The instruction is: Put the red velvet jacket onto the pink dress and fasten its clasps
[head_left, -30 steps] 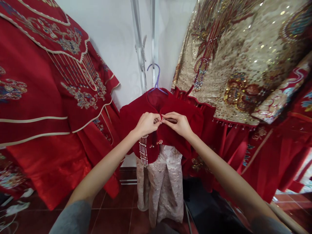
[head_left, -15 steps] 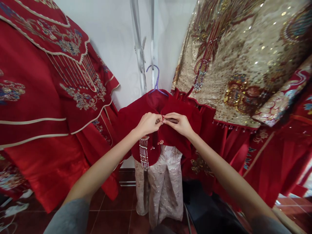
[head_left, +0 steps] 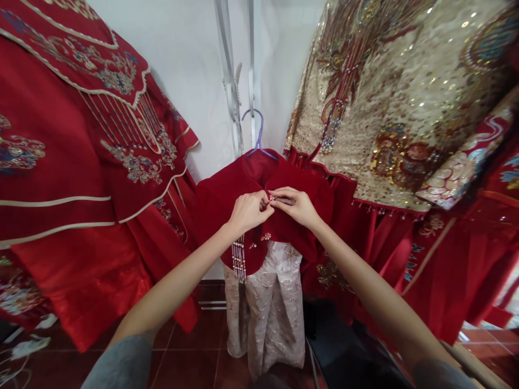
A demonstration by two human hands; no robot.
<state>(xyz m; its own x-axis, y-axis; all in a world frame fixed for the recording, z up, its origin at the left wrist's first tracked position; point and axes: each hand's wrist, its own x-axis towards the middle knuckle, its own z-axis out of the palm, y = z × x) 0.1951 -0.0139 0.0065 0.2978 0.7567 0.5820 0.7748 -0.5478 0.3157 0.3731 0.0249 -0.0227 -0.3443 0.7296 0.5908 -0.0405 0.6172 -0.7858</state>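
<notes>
Borne by the hanger (head_left: 259, 132) (propping unneeded), the red jacket (head_left: 284, 227) is finger-pinched at front by left hand (head_left: 250, 210) and right hand (head_left: 298, 206).

at left, a red embroidered garment (head_left: 52, 135) with pale piping and beaded fringe (head_left: 148, 116) hangs before a white wall (head_left: 182, 59); at right, a gold sequined garment (head_left: 365, 119), its hem edged with small beads, overlies folds of red cloth (head_left: 381, 229). upper centre: upright metal rails (head_left: 225, 43). below: dark red floor tiles (head_left: 186, 348), with white cables (head_left: 29, 347) at lower left and, at lower right, a black object (head_left: 340, 340) of unclear kind.
</notes>
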